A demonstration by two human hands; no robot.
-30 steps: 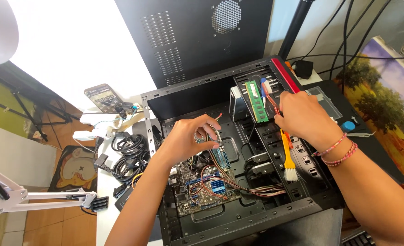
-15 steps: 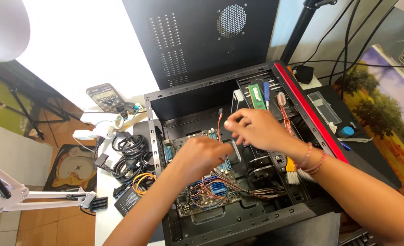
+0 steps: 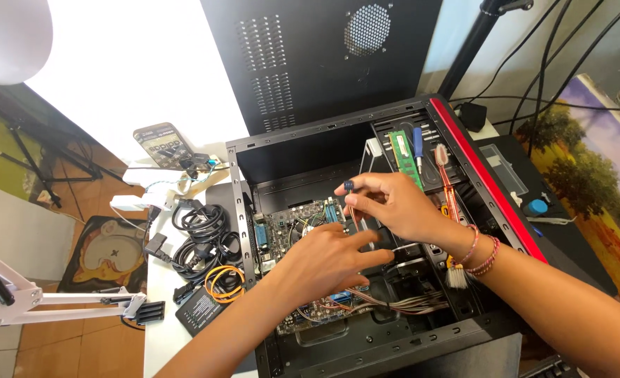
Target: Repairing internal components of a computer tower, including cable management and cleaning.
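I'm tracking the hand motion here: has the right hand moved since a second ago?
Yes. The right hand left the green memory stick and came toward the motherboard, now holding a screwdriver.

dark phone (image 3: 158,145) screen-up on white table, left of case; colourful landscape picture (image 3: 607,203) far right

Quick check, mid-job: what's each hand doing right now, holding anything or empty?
Left hand: resting palm-down over the motherboard, fingers loosely spread; no object visible in it.
Right hand: closed on a thin screwdriver with a dark cap, held upright.
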